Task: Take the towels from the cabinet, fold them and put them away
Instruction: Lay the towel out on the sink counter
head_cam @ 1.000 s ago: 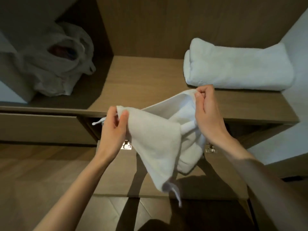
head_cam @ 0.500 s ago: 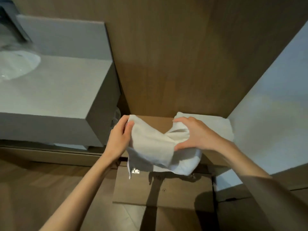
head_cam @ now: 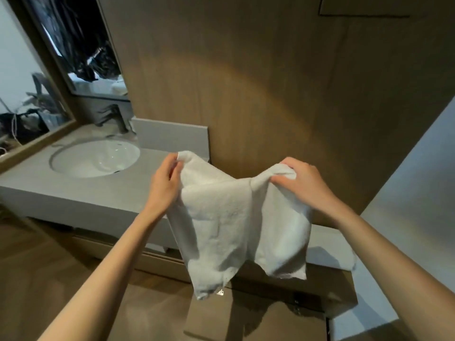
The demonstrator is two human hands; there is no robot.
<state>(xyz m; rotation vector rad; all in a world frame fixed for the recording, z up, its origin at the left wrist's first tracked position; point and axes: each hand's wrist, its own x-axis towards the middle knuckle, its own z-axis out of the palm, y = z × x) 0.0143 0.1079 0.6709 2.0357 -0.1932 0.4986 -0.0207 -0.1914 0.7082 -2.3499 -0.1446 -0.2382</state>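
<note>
White towel (head_cam: 236, 227) hangs between both hands: the left hand (head_cam: 163, 185) pinches its left top corner, the right hand (head_cam: 304, 184) grips the bunched right corner, hands held apart.

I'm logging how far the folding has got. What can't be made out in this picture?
- Folded towel on the shelf: mostly hidden behind the held towel and right hand.
- Held towel's far side and fold count: hidden by its near face.
- Label at its lower corner: too small.
- Left hand's fingertips: hidden behind cloth.

fluffy terry-cloth towel (head_cam: 229, 217), matt wood panel (head_cam: 270, 94), glossy basin (head_cam: 98, 158).
</note>
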